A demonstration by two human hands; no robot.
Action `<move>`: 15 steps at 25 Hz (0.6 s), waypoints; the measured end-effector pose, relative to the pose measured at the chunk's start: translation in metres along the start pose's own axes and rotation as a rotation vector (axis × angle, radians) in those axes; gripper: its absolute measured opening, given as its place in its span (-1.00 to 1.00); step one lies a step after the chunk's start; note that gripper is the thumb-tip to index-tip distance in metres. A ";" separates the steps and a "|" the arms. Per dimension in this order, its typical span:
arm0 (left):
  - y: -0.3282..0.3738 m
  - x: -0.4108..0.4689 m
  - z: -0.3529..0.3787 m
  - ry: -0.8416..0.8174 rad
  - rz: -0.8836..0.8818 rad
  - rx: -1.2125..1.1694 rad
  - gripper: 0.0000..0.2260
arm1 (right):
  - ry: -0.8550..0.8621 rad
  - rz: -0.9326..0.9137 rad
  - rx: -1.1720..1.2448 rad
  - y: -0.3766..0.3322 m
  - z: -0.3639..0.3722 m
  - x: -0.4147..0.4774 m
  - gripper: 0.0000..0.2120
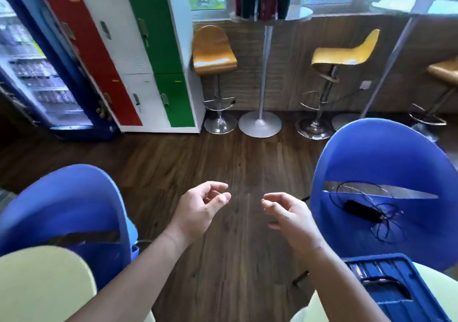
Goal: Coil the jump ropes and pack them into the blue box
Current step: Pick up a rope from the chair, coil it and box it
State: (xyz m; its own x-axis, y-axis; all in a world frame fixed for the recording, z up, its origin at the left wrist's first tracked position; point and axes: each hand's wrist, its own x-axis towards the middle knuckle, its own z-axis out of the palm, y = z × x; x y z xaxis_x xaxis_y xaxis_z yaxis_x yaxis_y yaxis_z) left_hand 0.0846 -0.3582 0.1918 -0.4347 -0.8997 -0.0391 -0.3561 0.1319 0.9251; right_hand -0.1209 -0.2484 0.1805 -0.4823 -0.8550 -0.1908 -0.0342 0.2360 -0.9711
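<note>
Both my hands hover over the wooden floor between two blue chairs. My left hand (200, 207) is empty, fingers loosely curled and apart. My right hand (287, 212) is also empty with curled, spread fingers. A black jump rope (364, 210) lies loosely tangled on the seat of the blue chair (381, 153) at the right, to the right of my right hand. The blue box (406, 304) sits at the lower right, below my right forearm, with dark items inside it that I cannot make out.
Another blue chair (64, 202) stands at the lower left. Yellow bar stools (213, 56) and a tall round table (270, 17) line the far wall. Coloured lockers (138, 49) and a drinks fridge (32, 74) stand at the back left. A small dark object (301, 277) lies on the floor.
</note>
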 end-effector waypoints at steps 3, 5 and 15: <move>0.012 0.059 0.039 -0.126 0.018 -0.023 -0.73 | 0.087 0.027 0.000 0.006 -0.032 0.036 -0.89; 0.020 0.099 0.068 -0.221 0.037 -0.033 -0.74 | 0.170 0.057 0.023 0.010 -0.052 0.059 -0.89; 0.040 0.277 0.205 -0.775 0.142 -0.049 -0.86 | 0.760 0.313 0.138 0.035 -0.126 0.137 -0.92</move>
State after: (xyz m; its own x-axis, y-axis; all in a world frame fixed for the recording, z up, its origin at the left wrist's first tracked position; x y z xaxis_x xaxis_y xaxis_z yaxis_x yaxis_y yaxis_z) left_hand -0.2200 -0.5167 0.1404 -0.9322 -0.3271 -0.1549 -0.2251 0.1889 0.9559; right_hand -0.2985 -0.2992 0.1387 -0.9128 -0.2030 -0.3544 0.2833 0.3101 -0.9075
